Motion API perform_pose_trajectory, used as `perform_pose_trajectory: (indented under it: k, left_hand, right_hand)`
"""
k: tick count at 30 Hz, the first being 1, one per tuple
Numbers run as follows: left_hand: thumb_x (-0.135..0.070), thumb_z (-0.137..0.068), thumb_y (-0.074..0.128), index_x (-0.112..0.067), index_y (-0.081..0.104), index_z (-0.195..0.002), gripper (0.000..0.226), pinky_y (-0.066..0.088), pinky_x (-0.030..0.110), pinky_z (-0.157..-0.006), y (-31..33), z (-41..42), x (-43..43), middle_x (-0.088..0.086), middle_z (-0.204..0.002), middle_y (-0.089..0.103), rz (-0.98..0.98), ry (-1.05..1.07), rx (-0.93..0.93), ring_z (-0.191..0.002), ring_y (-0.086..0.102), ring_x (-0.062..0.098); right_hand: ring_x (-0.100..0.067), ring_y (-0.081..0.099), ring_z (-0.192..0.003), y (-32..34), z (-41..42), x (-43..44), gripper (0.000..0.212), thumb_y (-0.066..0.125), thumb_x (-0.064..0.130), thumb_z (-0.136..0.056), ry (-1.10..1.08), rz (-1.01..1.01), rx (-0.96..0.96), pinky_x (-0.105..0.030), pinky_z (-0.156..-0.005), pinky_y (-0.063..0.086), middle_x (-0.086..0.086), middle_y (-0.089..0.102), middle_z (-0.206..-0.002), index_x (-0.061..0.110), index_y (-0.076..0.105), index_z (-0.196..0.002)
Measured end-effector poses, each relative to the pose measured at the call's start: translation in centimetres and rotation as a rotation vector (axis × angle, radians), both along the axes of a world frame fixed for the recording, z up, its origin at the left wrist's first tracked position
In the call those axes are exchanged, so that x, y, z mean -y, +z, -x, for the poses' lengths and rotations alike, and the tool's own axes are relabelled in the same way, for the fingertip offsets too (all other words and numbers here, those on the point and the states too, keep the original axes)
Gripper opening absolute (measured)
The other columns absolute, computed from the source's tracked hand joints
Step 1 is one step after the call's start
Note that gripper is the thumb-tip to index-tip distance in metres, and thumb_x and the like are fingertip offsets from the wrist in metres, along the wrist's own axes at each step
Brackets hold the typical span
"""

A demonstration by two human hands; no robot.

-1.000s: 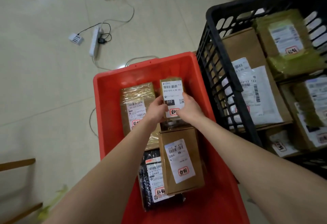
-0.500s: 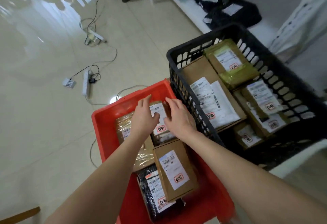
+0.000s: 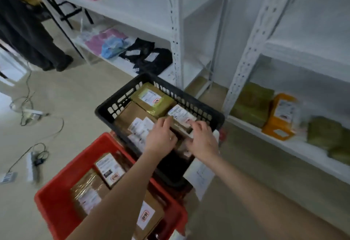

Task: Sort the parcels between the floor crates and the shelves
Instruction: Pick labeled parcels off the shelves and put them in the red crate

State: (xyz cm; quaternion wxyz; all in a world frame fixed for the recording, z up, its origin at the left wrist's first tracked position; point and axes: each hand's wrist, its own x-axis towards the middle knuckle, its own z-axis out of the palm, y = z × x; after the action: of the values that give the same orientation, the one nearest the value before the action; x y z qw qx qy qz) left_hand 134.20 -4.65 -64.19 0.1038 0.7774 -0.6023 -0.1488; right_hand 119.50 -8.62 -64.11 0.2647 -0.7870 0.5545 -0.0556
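A black floor crate holds a green parcel, a large brown box and a brown parcel with a white label. My left hand curls at that parcel's left edge and my right hand lies at its right, fingers on the label. The parcel still lies in the crate; blur hides whether either hand grips it. Below, the red crate holds a small labelled parcel, a film-wrapped box and a brown box.
White shelves on the right carry an orange parcel and green parcels. Left shelves hold black bags and pink ones. A person's dark legs stand upper left. A power strip and cables lie on the floor.
Both hands let go of the small labelled parcel in the red crate and moved up and right to the black crate. The view lifted, showing the shelves.
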Motion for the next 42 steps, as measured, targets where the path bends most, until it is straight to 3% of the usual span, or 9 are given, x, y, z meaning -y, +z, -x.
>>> perform_pose_trajectory:
  k: [4,10,20,27,34,42]
  left_hand:
    - [-0.03,-0.088,0.054,-0.022,0.028,-0.145,0.064,0.051,0.037,-0.078,0.5,10.5,1.2,0.002,-0.145,0.032,-0.039,-0.189,-0.023,-0.125,0.044,0.024]
    - [-0.028,-0.083,0.059,-0.019,0.029,-0.144,0.068,0.045,0.039,-0.096,1.2,28.2,0.6,0.005,-0.142,0.035,-0.105,-0.419,-0.037,-0.129,0.04,0.027]
    - [-0.028,-0.086,0.058,-0.022,0.02,-0.148,0.073,0.044,0.038,-0.095,2.6,55.7,-3.5,0.002,-0.148,0.03,-0.146,-0.708,-0.029,-0.129,0.041,0.025]
    - [-0.023,-0.087,0.055,-0.017,0.023,-0.148,0.069,0.034,0.038,-0.108,1.6,69.0,-4.3,0.005,-0.148,0.029,-0.204,-0.898,-0.036,-0.134,0.032,0.025]
    - [-0.029,-0.085,0.055,-0.025,0.022,-0.147,0.07,0.045,0.038,-0.095,-1.2,80.1,-1.7,-0.002,-0.148,0.029,-0.213,-0.994,0.038,-0.13,0.04,0.022]
    - [-0.03,-0.087,0.056,-0.022,0.019,-0.149,0.072,0.041,0.037,-0.099,-7.1,88.6,3.0,0.0,-0.15,0.027,-0.316,-0.983,0.104,-0.135,0.032,0.021]
  right_hand:
    - [-0.024,0.037,-0.128,0.9,11.2,-0.8,0.06,0.06,0.032,-0.088,-0.173,0.01,-0.024,-0.034,-0.104,0.036,-0.003,0.036,-0.141,0.022,0.035,-0.142]
    - [-0.025,0.033,-0.132,1.6,29.2,-4.4,0.065,0.062,0.03,-0.087,-0.413,-0.013,-0.031,-0.033,-0.109,0.027,-0.006,0.031,-0.146,0.018,0.032,-0.143]
    - [-0.026,0.034,-0.129,1.6,56.1,-13.1,0.06,0.055,0.033,-0.089,-0.776,-0.056,-0.079,-0.037,-0.102,0.036,-0.005,0.033,-0.144,0.018,0.031,-0.142]
    - [-0.025,0.033,-0.13,0.7,68.0,-15.8,0.06,0.055,0.032,-0.09,-0.94,-0.083,-0.083,-0.034,-0.105,0.031,-0.004,0.033,-0.146,0.019,0.031,-0.143]
    - [-0.026,0.029,-0.134,-0.6,78.4,-13.8,0.064,0.058,0.03,-0.09,-1.061,-0.068,-0.055,-0.036,-0.106,0.033,-0.004,0.03,-0.148,0.021,0.027,-0.146]
    - [-0.027,0.033,-0.13,-6.6,87.4,-8.7,0.063,0.057,0.029,-0.088,-1.062,-0.11,-0.071,-0.036,-0.103,0.035,-0.006,0.032,-0.146,0.023,0.029,-0.144]
